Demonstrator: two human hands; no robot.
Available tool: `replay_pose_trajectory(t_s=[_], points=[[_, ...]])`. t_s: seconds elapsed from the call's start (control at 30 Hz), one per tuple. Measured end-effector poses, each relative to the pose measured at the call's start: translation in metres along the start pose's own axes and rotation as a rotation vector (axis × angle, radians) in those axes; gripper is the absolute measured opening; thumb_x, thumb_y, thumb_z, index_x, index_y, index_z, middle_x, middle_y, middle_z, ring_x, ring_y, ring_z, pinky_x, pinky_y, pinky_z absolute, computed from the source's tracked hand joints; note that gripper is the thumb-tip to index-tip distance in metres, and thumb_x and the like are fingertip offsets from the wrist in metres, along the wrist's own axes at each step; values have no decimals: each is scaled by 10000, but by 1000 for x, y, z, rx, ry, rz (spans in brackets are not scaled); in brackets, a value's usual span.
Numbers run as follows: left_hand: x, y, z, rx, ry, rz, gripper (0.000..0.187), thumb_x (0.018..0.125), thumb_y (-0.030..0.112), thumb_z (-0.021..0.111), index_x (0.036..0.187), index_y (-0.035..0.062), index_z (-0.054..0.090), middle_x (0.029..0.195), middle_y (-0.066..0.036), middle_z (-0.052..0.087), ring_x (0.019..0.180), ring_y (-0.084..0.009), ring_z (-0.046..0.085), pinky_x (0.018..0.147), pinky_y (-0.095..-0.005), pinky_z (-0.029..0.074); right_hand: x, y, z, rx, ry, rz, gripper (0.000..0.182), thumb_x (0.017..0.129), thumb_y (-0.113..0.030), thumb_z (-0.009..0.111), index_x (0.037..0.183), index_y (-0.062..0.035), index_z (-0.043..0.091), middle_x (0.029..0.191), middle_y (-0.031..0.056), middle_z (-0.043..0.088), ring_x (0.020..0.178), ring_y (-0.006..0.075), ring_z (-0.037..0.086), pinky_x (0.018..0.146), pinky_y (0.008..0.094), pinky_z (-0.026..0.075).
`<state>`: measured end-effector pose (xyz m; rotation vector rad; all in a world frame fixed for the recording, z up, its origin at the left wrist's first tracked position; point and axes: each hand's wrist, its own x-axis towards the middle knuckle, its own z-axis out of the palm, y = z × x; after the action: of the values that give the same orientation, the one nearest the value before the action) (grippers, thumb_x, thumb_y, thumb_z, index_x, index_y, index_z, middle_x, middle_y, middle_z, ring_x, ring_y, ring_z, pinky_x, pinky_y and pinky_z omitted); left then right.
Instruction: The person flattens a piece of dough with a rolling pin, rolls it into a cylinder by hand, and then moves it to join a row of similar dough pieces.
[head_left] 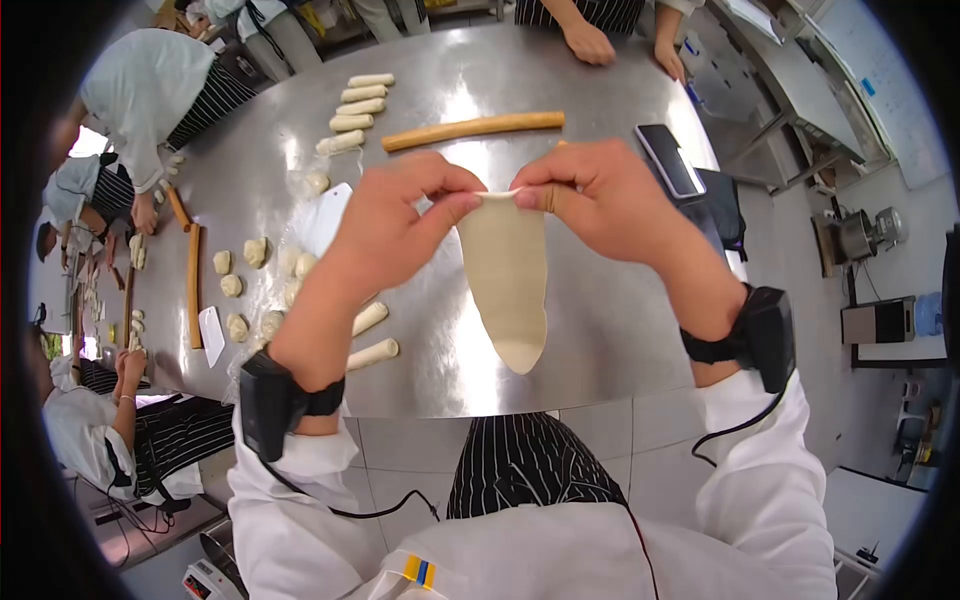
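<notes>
A long, thin sheet of dough [505, 275] lies lengthwise on the steel table, its rounded end toward me. My left hand [415, 205] pinches the left corner of its far edge between thumb and fingers. At the right corner of that edge, my right hand [590, 195] pinches the dough the same way. The far edge looks slightly raised or folded between my fingertips. Beyond my hands lies a wooden rolling pin [475, 130]. Rolled dough pieces [372, 352] rest near my left forearm.
Several dough rolls [358, 108] line the far left of the steel table [620, 330]. Dough balls [255, 252], a white scraper [211, 335] and another rolling pin [194, 285] lie left. A phone [670, 160] sits at right. Other people work at the left and far edges.
</notes>
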<state>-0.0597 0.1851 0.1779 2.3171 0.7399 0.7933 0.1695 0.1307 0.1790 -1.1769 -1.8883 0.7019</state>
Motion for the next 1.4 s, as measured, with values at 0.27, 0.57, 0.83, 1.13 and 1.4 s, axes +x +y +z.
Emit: replay_pose_trajectory(t_s=[0.27, 0.57, 0.83, 1.13, 1.4], points=[[33, 53, -55, 103, 149, 315, 157, 808, -48, 705, 957, -1, 715, 821, -60, 643, 749, -132, 596, 676, -240, 458, 22, -39, -37, 5, 65, -170, 107, 878, -47, 693, 964, 15, 694, 865, 39, 675, 800, 98, 609, 729, 231, 480], [-139, -17, 100, 322, -6, 291, 237, 688, 94, 743, 912, 31, 701, 791, -29, 591, 735, -239, 585, 603, -361, 434, -127, 52, 94, -388, -50, -349, 232, 716, -159, 644, 915, -44, 676, 871, 59, 618, 769, 230, 593, 635, 342, 443], [-213, 5, 121, 428, -196, -49, 841, 821, 637, 580, 1365, 2, 494, 1459, -215, 421, 1370, -439, 342, 1122, -570, 233, -202, 30, 128, -510, -227, -59, 581, 858, -497, 593, 1246, -65, 586, 1422, 87, 505, 1358, 263, 426, 1135, 496, 294], [-230, 3, 160, 387, -396, -56, 784, 772, 561, 629, 1302, -11, 547, 1434, -184, 466, 1378, -363, 379, 1124, -576, 238, -233, 36, 159, -710, -436, -111, 707, 791, -476, 649, 1357, -74, 515, 1476, 86, 444, 1396, 281, 369, 1160, 518, 227], [-210, 14, 131, 138, -342, -218, 628, 719, 348, 722, 1239, 28, 577, 1332, -148, 536, 1274, -384, 462, 1060, -560, 341, -208, 45, 126, -277, -339, -18, 563, 827, -362, 666, 1312, -96, 556, 1421, 91, 497, 1287, 277, 475, 1104, 516, 304]])
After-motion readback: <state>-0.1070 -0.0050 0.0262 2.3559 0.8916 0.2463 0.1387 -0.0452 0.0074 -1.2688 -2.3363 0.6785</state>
